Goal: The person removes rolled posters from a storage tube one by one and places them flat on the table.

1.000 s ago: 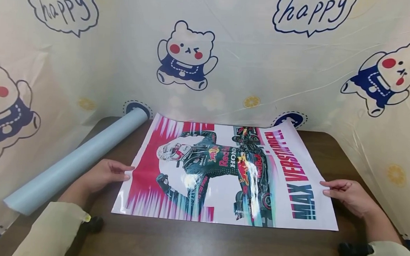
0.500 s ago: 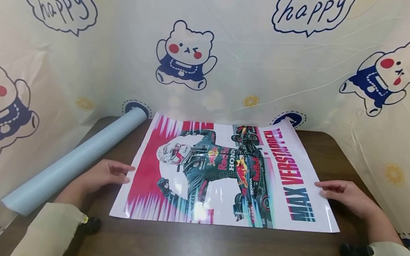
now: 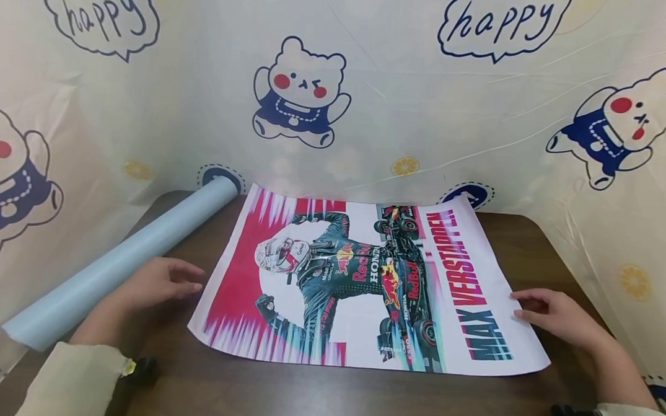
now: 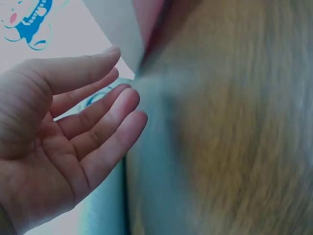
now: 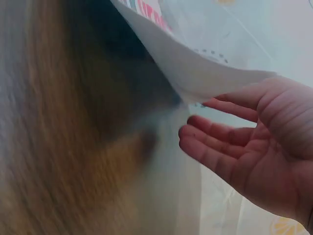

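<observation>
A glossy poster (image 3: 357, 302) of a racing driver and car lies sideways on the table, its near edge bowed and its corners lifting slightly. My left hand (image 3: 165, 281) is just off its left edge, fingers loosely bent with a gap to the thumb; in the left wrist view that hand (image 4: 73, 122) holds nothing, beside the poster's corner (image 4: 120, 34). At the right edge my right hand (image 3: 557, 314) pinches the poster, thumb on top. From below, the right wrist view shows the raised underside (image 5: 195, 71) covering the thumb, with the other fingers (image 5: 215, 147) loosely bent beneath.
A long pale blue roll (image 3: 130, 258) lies slanted along the table's left side, close to my left forearm. Brown wooden tabletop (image 3: 347, 401) runs in front of the poster. A printed cloth (image 3: 381, 123) with bears hangs behind and at both sides.
My left hand has let go of the poster's left edge and drawn slightly left. The poster's near-left corner has curled up. My right hand stays at the right edge, having slid slightly left.
</observation>
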### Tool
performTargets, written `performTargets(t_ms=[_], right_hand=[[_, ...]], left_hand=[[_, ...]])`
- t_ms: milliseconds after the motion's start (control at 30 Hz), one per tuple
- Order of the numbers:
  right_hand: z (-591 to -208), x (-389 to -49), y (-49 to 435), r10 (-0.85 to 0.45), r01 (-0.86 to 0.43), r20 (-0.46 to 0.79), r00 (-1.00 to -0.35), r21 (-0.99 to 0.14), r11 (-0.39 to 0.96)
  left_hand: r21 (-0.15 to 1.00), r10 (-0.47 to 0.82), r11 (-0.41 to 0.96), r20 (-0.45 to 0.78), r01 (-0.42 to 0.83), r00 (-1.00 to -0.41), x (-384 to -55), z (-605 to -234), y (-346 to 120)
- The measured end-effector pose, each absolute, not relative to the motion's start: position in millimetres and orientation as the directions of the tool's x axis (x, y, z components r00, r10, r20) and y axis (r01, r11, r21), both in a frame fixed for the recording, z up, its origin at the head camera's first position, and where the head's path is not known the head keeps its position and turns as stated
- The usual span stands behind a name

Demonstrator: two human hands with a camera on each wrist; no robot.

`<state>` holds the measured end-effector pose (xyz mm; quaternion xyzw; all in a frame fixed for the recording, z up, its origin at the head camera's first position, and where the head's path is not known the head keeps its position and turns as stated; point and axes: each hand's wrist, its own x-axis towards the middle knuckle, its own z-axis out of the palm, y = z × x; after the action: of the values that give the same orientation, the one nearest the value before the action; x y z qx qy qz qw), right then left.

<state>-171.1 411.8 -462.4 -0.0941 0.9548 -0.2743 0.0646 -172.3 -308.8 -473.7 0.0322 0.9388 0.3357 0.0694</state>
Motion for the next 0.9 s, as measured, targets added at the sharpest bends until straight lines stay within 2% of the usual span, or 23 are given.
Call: performTargets(t_ms=[200, 433, 733, 900], right_hand=[[-456, -166, 401, -0.211, -0.192, 0.020, -0.977, -0.504, 0.842], [-439, -158, 380, -0.198, -0.235, 0.128, -0.972, -0.457, 0.858], [-397, -166, 323, -0.216, -0.329, 0.323, -0.921, -0.352, 0.876], [-386, -181, 293, -0.219, -0.341, 0.344, -0.913, -0.350, 0.872]], left_hand=[[0.638, 0.071, 0.770, -0.056, 0.018, -0.996, -165, -461, -296], [0.610, 0.074, 0.786, 0.072, 0.103, -0.995, -154, -436, -273], [0.502, 0.028, 0.856, 0.190, 0.122, -0.981, -153, -388, -214], [0.467, 0.027, 0.875, 0.218, 0.129, -0.976, -165, -376, -177]])
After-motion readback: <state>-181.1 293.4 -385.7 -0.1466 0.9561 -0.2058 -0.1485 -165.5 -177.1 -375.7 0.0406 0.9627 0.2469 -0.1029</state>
